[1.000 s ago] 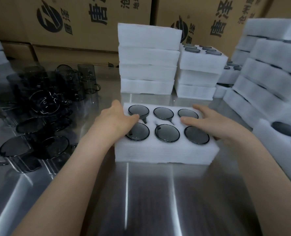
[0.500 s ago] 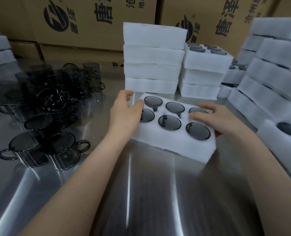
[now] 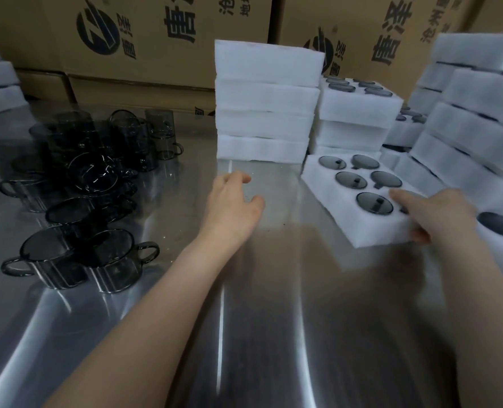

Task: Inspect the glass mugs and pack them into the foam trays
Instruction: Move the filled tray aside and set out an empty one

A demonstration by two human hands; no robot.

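Observation:
A white foam tray (image 3: 327, 189) filled with several dark glass mugs, rims up, is tilted and lifted at the right. My right hand (image 3: 433, 213) grips its near right corner, fingers over the top and thumb under the edge. My left hand (image 3: 232, 207) hovers over the bare steel table at centre, fingers apart, holding nothing. A cluster of loose smoky glass mugs (image 3: 79, 184) with handles stands on the table at the left.
A stack of foam trays (image 3: 265, 101) stands at the back centre, with a shorter filled stack (image 3: 359, 113) beside it. More foam trays (image 3: 474, 119) pile up along the right. Cardboard boxes (image 3: 162, 33) line the back. The steel table (image 3: 274, 319) fills the foreground.
The filled tray has moved from centre to the right, carried by my right hand. My left hand has let go of it and stays over the table.

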